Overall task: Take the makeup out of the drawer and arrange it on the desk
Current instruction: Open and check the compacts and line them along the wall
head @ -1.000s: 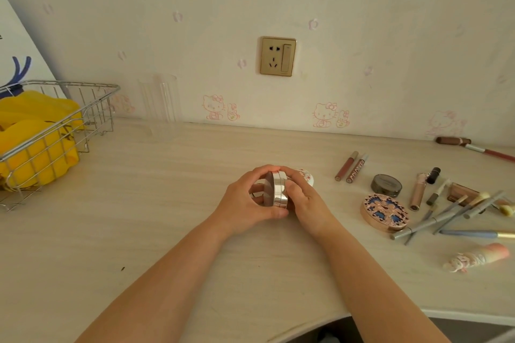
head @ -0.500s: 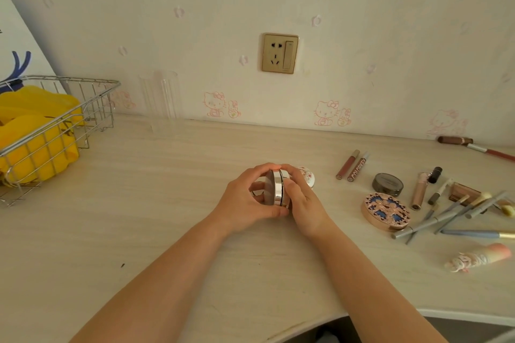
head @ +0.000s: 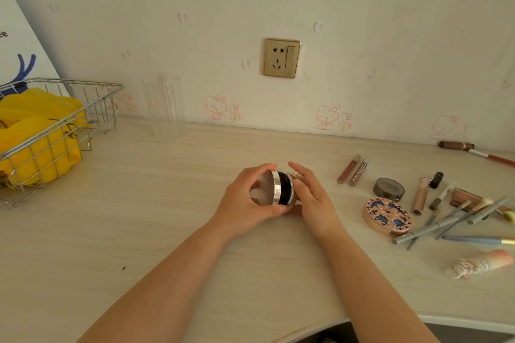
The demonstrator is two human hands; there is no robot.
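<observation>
Here, head view: one wide frame looking down across a pale wooden desk (head: 139, 231) set against a papered wall.
Left hand (head: 245, 203): curled round a round compact (head: 276, 189), thumb under its near rim and fingertips over its top rim; it grips the case, held on edge just above the desk at the centre of the frame.
Round compact: hinged slightly ajar, a silver band round its rim, a mirror-like inner face turned toward the left hand and a black inner part toward the right hand.
Right hand (head: 312, 200): just beside the compact on its right; fingers nearly straight and close together, index tip raised above the case. Whether the thumb touches the case cannot be told, since the case hides it.
Two lip glosses (head: 352, 170): side by side, right of the hands, pointing toward the wall.
Dark round pot (head: 388, 189): lid on, right of the glosses.
Patterned compact (head: 387, 216): closed, blue and rose-gold lid, flat on the desk nearer than the pot.
Brushes and pencils (head: 457, 217): a loose crossed heap beside the patterned compact, with a pink tube (head: 420, 195) and a small dark-capped stick (head: 436, 179) behind.
Pink-capped tube (head: 482, 263): lying on its side near the desk's front edge, far right.
Brown-handled stick (head: 473, 151): against the wall, far right.
Wire basket (head: 92, 108): far left, holding yellow material (head: 36, 131).
Clear glass (head: 163, 103): upright against the wall, right of the basket.
Wall socket (head: 281, 57): gold plate above the hands.
</observation>
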